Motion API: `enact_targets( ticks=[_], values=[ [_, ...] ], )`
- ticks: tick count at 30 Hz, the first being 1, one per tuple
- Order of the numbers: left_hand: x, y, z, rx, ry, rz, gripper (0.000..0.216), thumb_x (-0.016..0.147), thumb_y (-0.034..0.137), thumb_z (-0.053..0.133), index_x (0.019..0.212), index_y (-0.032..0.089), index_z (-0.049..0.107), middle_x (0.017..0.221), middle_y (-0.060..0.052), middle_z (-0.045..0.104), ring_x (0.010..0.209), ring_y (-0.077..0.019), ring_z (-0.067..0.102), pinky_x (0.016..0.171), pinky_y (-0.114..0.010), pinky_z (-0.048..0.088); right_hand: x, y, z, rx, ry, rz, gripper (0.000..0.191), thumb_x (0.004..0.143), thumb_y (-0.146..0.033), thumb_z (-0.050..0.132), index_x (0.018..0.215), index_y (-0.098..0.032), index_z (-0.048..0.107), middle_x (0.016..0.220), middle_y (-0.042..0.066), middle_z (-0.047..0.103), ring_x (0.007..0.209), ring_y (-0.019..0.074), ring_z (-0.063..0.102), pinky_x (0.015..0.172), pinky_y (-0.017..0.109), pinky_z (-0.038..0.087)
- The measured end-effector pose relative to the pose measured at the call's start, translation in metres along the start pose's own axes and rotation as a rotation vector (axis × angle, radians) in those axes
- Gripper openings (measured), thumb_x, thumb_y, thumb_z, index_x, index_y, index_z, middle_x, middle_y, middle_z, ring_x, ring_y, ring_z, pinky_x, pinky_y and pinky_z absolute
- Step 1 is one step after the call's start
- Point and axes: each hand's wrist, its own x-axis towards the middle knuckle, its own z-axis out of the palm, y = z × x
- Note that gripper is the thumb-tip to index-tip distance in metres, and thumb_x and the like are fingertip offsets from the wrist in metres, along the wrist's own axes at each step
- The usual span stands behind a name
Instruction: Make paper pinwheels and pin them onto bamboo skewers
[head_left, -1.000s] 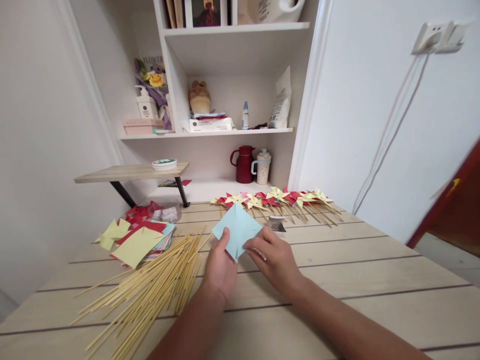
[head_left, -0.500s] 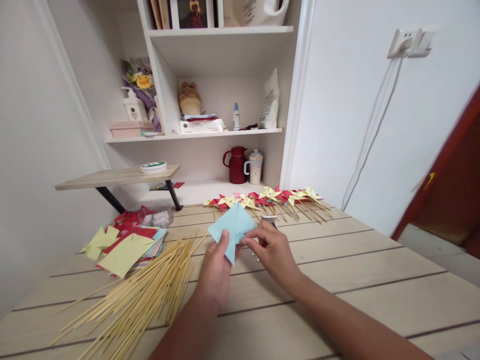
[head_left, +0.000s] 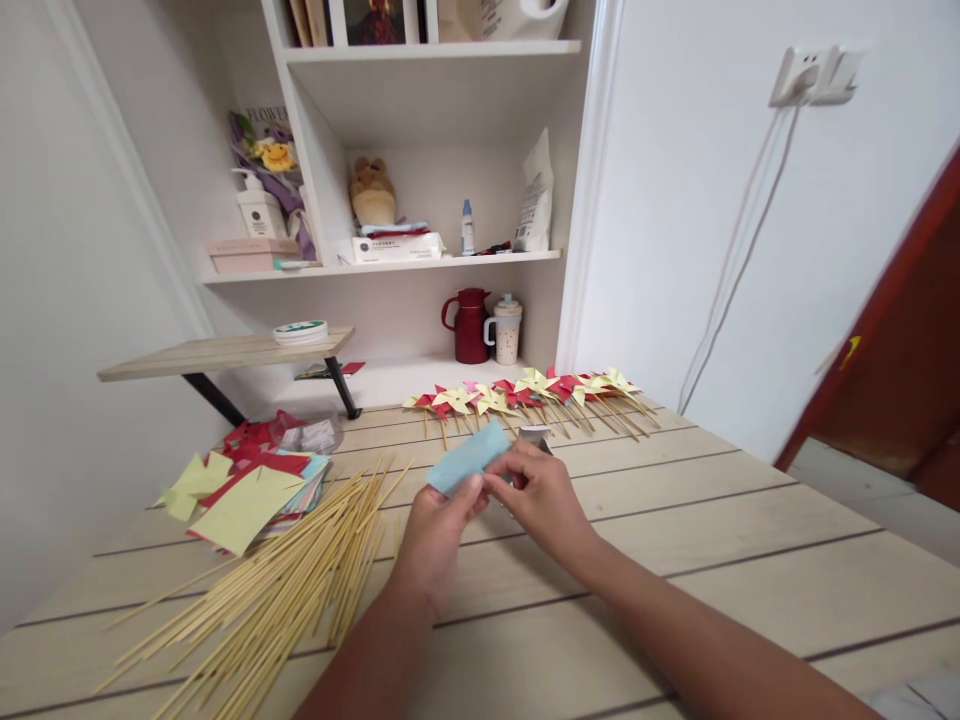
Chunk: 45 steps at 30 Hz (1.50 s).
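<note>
A light blue sheet of paper [head_left: 470, 460] is held up above the middle of the table, tilted so that it shows as a narrow slanted shape. My left hand [head_left: 442, 530] grips its lower left side, thumb on top. On its right edge, the thumb and forefinger of my right hand [head_left: 536, 495] pinch the paper; the exact pinch point is hidden by the fingers. Just behind my right hand sits a small box [head_left: 535, 436], partly covered. Finished paper pinwheels [head_left: 525, 392] in yellow and red on sticks lie in a row beyond the hands.
Many thin wooden sticks [head_left: 292, 580] lie spread left of my hands. Behind them are stacked coloured paper squares [head_left: 247, 510] and a clear tub [head_left: 311, 435] of small white pieces. A small raised stand [head_left: 217, 357] is at the back left. A red jug [head_left: 471, 328] and a cup [head_left: 508, 332] stand in the shelf unit.
The blue paper has turned from a broad diamond facing me to a narrower slanted shape. My left thumb has shifted right, closer to the right hand's fingers.
</note>
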Motion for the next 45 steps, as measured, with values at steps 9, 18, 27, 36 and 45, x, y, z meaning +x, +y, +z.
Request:
enact_targets(
  ticks=[9,18,27,36,45],
  values=[
    [0.004,-0.004,-0.005,0.075,0.152,0.027,0.035,0.07,0.038,0.08,0.095,0.015,0.075,0.102,-0.01,0.075,0.088,-0.0187,0.067,0.079,-0.029,0.05,-0.001,0.002,0.003,0.021,-0.025,0.015,0.019,0.081,-0.027,0.071,0.065,-0.019,0.067,0.058,-0.002,0.056,0.055,0.0129,0.049,0.054,0.026,0.034],
    [0.007,0.003,-0.012,0.388,0.292,0.097,0.024,0.077,0.033,0.07,0.089,0.013,0.075,0.088,-0.01,0.077,0.08,-0.0222,0.07,0.074,-0.032,0.05,0.008,-0.002,-0.021,-0.062,0.158,-0.192,0.041,0.085,-0.034,0.068,0.124,-0.026,0.059,0.106,0.008,0.055,0.099,0.0232,0.057,0.086,0.038,0.05],
    [0.004,0.004,-0.014,1.147,0.136,0.667,0.019,0.087,0.02,0.057,0.093,0.023,0.075,0.097,-0.005,0.077,0.093,-0.024,0.068,0.086,-0.039,0.045,0.006,-0.007,-0.03,-0.332,0.075,-0.357,0.06,0.079,-0.033,0.076,0.133,-0.032,0.051,0.152,0.01,0.03,0.139,0.0348,0.032,0.11,0.056,0.03],
    [0.001,0.009,-0.009,1.06,0.171,0.648,0.012,0.084,0.03,0.064,0.081,0.023,0.073,0.086,-0.004,0.076,0.086,-0.024,0.067,0.088,-0.042,0.044,0.008,-0.007,-0.027,-0.125,-0.017,-0.243,0.003,0.079,-0.024,0.074,0.08,-0.023,0.071,0.098,0.006,0.073,0.103,0.0272,0.059,0.094,0.045,0.041],
    [0.0,0.018,-0.003,0.36,0.153,0.244,0.064,0.082,0.052,0.065,0.135,0.02,0.052,0.129,-0.014,0.062,0.115,-0.0264,0.06,0.098,-0.04,0.044,0.009,-0.006,-0.022,0.677,-0.176,0.516,0.027,0.066,-0.034,0.078,0.083,-0.015,0.07,0.072,0.001,0.067,0.065,0.0158,0.057,0.064,0.027,0.042]
  ],
)
